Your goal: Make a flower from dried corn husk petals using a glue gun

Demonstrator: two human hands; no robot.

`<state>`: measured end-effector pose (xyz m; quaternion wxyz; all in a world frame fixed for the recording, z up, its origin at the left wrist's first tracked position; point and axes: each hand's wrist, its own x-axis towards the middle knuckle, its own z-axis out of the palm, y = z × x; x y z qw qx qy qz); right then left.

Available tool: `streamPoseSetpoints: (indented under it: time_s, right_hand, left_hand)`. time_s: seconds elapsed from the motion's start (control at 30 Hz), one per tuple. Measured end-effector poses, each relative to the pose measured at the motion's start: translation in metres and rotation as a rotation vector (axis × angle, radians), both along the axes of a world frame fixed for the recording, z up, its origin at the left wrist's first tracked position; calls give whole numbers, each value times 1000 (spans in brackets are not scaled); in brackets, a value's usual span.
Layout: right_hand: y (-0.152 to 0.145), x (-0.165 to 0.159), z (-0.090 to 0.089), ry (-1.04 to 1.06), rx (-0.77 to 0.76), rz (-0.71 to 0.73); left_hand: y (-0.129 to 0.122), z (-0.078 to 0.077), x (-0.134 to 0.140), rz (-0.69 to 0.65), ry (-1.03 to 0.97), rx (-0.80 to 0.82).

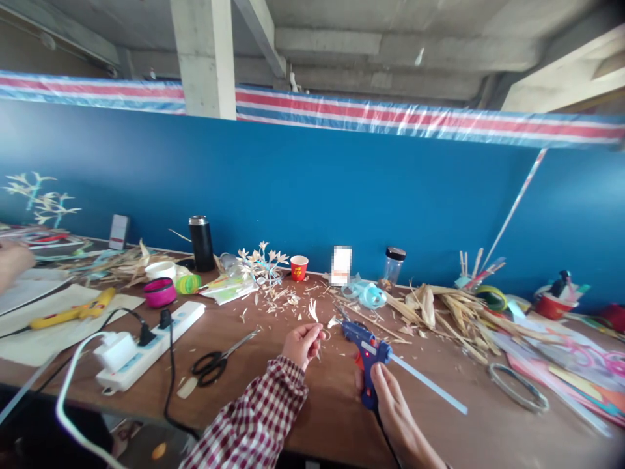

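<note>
My left hand [301, 345], in a red-and-white checked sleeve, is closed in a pinch on a small pale husk flower [313, 311] whose petals point up. In my right hand [390, 404] is a blue hot glue gun [364, 342], gripped by its handle, with a small red light on. Its nozzle points up and left toward the flower, a short gap apart, and a small pale piece [333, 322] shows by the tip. A translucent glue stick [430, 384] juts from the gun's back. Black-handled scissors [209, 368] lie left of my left hand.
A white power strip [151, 345] with plugs and cables lies left, near a yellow glue gun [73, 312] and another person's hand [12, 260]. Behind stand a black bottle [201, 244], husk flowers [263, 260], a red cup [299, 268] and a jar [393, 267]. Dried husks [454, 309] lie right.
</note>
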<state>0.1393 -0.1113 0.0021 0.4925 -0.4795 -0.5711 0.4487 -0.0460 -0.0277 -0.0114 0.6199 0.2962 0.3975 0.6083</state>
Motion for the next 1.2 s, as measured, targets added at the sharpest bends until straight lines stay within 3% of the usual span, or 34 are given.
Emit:
streamPoseSetpoints:
  time_s: [0.37,0.7,1.2]
  right_hand:
    - [-3,-2,5,21,-2,35]
    - [-10,-20,37,69,-45,20]
    - [-12,-18,41,68,-54,22]
  left_hand:
    - [1,-2,-2,-28,76,17]
    - [-3,-2,-1,-25,95,26]
    - [2,-7,1,-2,69,8]
